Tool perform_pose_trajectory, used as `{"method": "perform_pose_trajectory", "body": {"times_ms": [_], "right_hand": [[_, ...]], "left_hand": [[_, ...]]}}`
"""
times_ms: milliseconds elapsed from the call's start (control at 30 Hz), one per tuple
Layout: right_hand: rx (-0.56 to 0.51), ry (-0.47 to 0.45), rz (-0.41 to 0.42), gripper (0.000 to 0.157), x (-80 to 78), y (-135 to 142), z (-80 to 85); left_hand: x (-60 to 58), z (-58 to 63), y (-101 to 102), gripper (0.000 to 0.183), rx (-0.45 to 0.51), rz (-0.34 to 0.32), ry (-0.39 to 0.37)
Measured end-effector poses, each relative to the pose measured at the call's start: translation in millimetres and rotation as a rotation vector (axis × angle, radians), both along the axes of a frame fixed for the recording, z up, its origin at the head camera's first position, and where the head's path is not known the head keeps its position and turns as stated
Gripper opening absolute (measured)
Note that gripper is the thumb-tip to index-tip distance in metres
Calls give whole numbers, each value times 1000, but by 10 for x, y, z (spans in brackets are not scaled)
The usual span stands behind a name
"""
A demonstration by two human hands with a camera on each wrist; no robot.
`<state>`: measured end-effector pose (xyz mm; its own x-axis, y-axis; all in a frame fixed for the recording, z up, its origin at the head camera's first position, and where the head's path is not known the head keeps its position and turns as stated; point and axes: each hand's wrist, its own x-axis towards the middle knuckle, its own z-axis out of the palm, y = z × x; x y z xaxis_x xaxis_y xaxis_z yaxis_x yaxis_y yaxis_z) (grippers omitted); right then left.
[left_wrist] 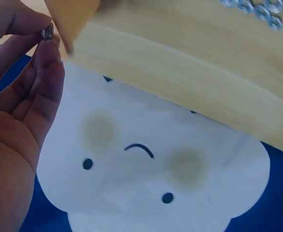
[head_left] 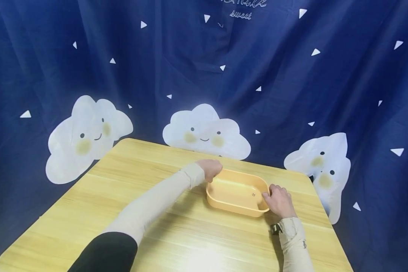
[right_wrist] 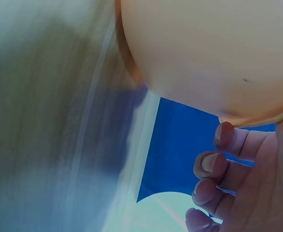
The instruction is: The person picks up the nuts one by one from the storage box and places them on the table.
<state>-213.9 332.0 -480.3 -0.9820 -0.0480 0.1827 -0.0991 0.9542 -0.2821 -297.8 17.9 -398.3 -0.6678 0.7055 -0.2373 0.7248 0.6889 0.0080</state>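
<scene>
A shallow yellow-orange plastic tray (head_left: 231, 207) is on the wooden table in the head view. My left hand (head_left: 210, 169) is over its far left corner. In the left wrist view, thumb and fingertips pinch a small metal nut (left_wrist: 47, 32) beside the tray's wall (left_wrist: 73, 19). My right hand (head_left: 279, 200) grips the tray's right end, thumb over the rim. The right wrist view has the tray's pale side (right_wrist: 204, 53) close up, with curled fingers (right_wrist: 214, 164) below its rim; the thumb is hidden there.
Several metal nuts (left_wrist: 260, 11) lie grouped on the table, seen only in the left wrist view. A small dark spot (head_left: 253, 195) shows on the tray's floor. Behind the table's (head_left: 88, 211) far edge hangs a blue curtain (head_left: 190, 56) with white clouds.
</scene>
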Motion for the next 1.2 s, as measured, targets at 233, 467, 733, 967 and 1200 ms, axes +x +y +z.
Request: {"method": "perform_pose_trajectory", "body": {"times_ms": [233,467,733,967,1200], "right_hand": [[-5,18,13,21,-12,1,-10],[-13,30,20,21,-20,-2,-10],[-17,39,23,21,-19,-9,10],[-15,34,26,21,-14,-5,0],[-15,17,29,22,-26,8,12]], "left_hand": [[-89,-22,-237,24,91,39,-30],[-128,-112,-449,43,134,64,-78],[-102,-231,-707,48,156,99,-91],[-136,-364,-889,35,159,108,-72],[-104,-472,-1012,25,187,112,-76]]}}
